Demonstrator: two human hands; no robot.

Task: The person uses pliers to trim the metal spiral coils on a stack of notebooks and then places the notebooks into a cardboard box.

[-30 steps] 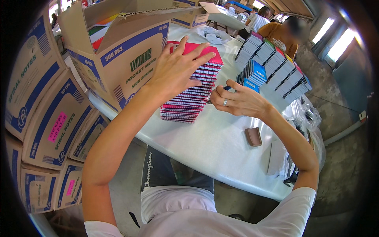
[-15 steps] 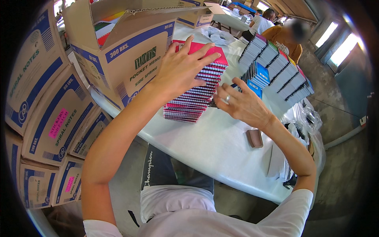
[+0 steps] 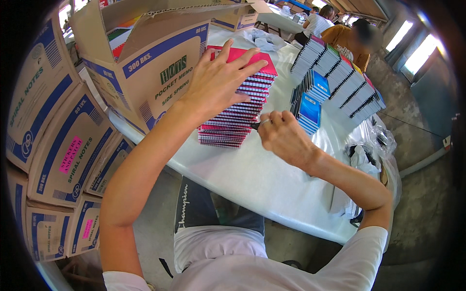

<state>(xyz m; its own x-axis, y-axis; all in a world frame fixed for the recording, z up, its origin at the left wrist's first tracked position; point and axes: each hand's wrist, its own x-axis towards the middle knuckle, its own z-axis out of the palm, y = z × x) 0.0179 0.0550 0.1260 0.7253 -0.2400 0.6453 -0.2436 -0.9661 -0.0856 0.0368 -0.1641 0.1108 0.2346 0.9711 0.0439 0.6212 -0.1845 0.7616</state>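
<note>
A tall stack of red-covered spiral notebooks (image 3: 238, 121) stands on a white table (image 3: 272, 184). My left hand (image 3: 218, 82) lies flat on top of the stack with its fingers spread, holding nothing. My right hand (image 3: 284, 136) is curled into a fist just right of the stack's lower half, close to the spiral edges. A ring shows on one finger. A small dark tip sticks out by the thumb; I cannot make out what it is.
An open cardboard carton (image 3: 155, 72) stands left of the stack at the table's edge. More cartons (image 3: 63, 145) are piled on the floor at left. Blue notebooks (image 3: 310, 104) and long rows of notebooks (image 3: 344, 82) lie right. Plastic wrap (image 3: 374, 145) lies beyond. Other people (image 3: 347, 36) sit far back.
My right hand has closed from spread fingers into a fist and moved in toward the stack's side. My left hand has stayed on top of the stack.
</note>
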